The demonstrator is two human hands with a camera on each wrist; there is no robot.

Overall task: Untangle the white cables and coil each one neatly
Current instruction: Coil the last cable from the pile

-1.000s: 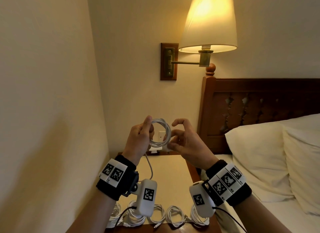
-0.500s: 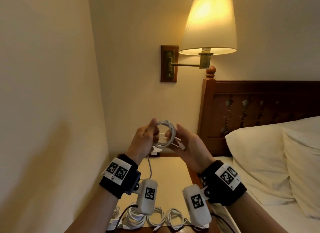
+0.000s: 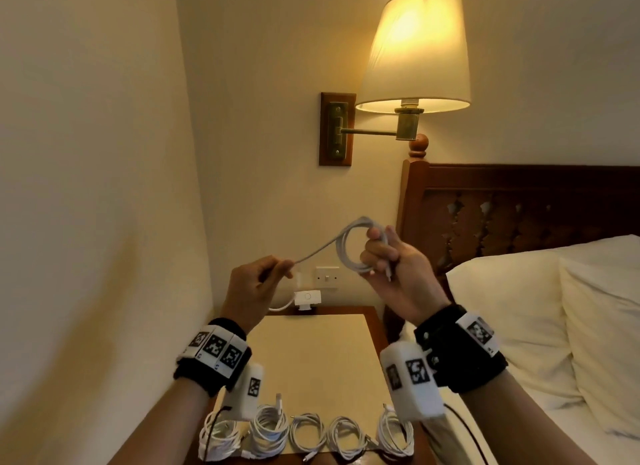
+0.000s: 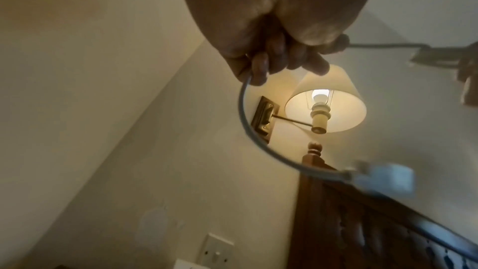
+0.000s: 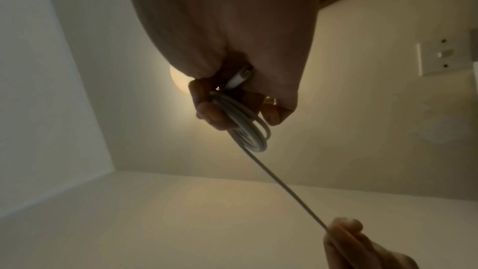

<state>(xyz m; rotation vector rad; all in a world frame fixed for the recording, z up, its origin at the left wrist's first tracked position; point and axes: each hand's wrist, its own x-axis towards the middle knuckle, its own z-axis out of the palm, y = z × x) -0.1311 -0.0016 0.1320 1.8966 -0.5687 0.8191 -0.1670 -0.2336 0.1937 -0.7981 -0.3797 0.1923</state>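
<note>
My right hand (image 3: 382,253) grips a small coil of white cable (image 3: 349,253) held up above the nightstand; the same coil (image 5: 248,128) shows between its fingers in the right wrist view, with a connector tucked in the palm. A straight run of that cable leads left and down to my left hand (image 3: 273,269), which pinches it. Below the left hand the cable (image 4: 248,128) curves down to a white charger block (image 3: 306,297) at the back of the nightstand. Several coiled white cables (image 3: 308,433) lie in a row along the nightstand's front edge.
The wooden nightstand (image 3: 311,357) stands between the left wall and the bed with its pillows (image 3: 512,312). A lit wall lamp (image 3: 415,49) hangs above, next to a dark headboard (image 3: 519,208). A wall switch (image 3: 327,277) sits behind the charger.
The hands have moved apart. The coil passed from my left hand to my right, and the left slid down-left along the cable, drawing a straight length out.
</note>
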